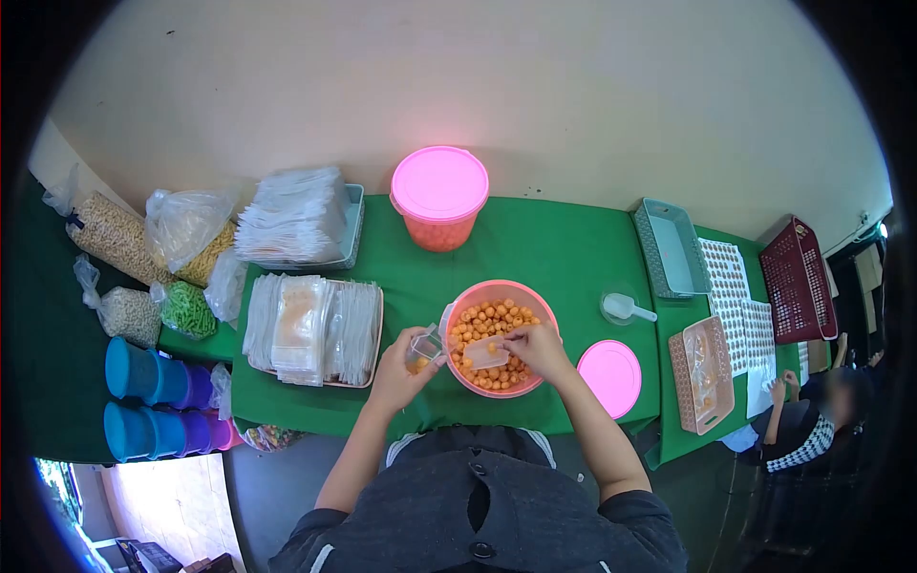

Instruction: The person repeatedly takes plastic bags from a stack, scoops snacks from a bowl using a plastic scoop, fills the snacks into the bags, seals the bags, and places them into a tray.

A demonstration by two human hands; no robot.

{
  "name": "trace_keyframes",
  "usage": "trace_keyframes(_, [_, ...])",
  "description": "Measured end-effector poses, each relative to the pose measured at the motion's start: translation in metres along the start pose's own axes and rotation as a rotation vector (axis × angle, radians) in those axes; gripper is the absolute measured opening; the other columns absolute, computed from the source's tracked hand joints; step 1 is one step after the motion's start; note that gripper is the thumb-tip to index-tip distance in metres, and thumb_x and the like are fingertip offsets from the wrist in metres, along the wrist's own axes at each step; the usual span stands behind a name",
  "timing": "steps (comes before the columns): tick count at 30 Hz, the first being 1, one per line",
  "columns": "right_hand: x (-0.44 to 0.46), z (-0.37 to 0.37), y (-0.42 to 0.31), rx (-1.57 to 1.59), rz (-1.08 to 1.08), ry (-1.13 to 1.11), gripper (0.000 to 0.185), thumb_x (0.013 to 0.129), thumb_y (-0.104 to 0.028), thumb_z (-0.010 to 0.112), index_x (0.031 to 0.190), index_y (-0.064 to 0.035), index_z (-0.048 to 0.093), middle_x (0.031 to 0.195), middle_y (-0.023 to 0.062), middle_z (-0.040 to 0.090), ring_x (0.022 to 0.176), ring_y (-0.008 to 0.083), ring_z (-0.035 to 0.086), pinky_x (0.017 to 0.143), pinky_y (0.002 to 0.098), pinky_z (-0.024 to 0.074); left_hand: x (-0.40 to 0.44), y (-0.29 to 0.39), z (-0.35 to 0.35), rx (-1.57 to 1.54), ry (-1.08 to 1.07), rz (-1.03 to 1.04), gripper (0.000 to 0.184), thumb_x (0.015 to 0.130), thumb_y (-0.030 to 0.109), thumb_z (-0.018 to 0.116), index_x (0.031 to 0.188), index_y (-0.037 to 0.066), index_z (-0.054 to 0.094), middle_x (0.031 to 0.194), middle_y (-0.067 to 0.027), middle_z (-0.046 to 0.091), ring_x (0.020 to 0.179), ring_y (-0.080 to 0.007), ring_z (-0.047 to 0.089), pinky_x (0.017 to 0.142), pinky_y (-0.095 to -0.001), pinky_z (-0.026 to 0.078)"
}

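Plastic bags (304, 325) lie at nine o'clock from the pink tub (501, 286) on the green-covered desk (554, 239). At eight, the left hand (401, 371) curls round a small clear plastic container (426, 346). Orange snack balls (489, 313) sit inside the tub; the right hand (540, 351), at three, pinches a translucent scoop (485, 354) over them. A pink lid (609, 379) lies at four.

A round coral-pink tub (497, 289) stands upright and open on the green-covered bench (564, 239), well filled with small orange balls (499, 315). A pale, see-through scoop (485, 354) sits over the balls inside the rim, its bowl pointing left, and from here I can't tell how much it carries. A small clear plastic container (426, 345) is held at the tub's left edge, tilted, with a little orange showing in its lower part.
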State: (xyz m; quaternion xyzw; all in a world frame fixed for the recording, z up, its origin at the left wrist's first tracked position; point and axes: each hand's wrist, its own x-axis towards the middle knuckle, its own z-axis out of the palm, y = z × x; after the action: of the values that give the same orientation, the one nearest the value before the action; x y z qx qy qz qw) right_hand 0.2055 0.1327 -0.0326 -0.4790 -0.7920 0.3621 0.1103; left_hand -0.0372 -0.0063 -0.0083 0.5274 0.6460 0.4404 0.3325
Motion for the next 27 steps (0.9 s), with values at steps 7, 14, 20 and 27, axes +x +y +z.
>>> trace_keyframes(7, [-0.006,-0.016,-0.006,-0.129,-0.13,0.214,0.024,0.076,-0.026,0.078,0.087,-0.005,0.077,0.076,0.0126,0.071,0.072,0.0274,0.067,0.084,0.0383,0.0483,0.0,0.0,0.0,0.006,-0.002,-0.007,0.049,0.083,0.026,0.075,0.121,0.004,0.053,0.098,-0.0122,0.065,0.094,-0.0234,0.064,0.084,-0.0364,0.05])
trace_keyframes(14, [-0.007,-0.028,-0.015,0.045,-0.036,0.209,0.024,0.079,-0.02,0.078,0.09,0.0003,0.075,0.07,0.0168,0.069,0.057,0.0252,0.066,0.057,0.0325,0.052,-0.001,-0.001,0.001,0.027,0.006,0.02,0.05,0.083,0.028,0.076,0.121,0.004,0.054,0.098,-0.0121,0.065,0.094,-0.0239,0.064,0.083,-0.0365,0.05])
trace_keyframes(20, [-0.003,-0.035,-0.002,0.24,0.063,0.181,0.021,0.081,-0.015,0.075,0.093,0.002,0.075,0.07,0.0123,0.07,0.058,0.0143,0.063,0.057,0.0292,0.0494,-0.002,0.001,0.001,0.016,0.015,0.023,0.052,0.082,0.027,0.076,0.122,0.004,0.053,0.099,-0.0125,0.066,0.094,-0.0245,0.065,0.083,-0.037,0.05])
trace_keyframes(27, [-0.025,-0.068,-0.038,0.289,0.047,0.183,0.02,0.08,-0.015,0.075,0.092,0.0017,0.075,0.068,0.0096,0.069,0.059,0.0131,0.058,0.06,0.03,0.0455,0.0,0.009,0.012,0.242,-0.06,0.102,0.058,0.077,0.034,0.079,0.121,0.004,0.055,0.108,-0.0153,0.066,0.101,-0.0335,0.062,0.091,-0.0431,0.046])
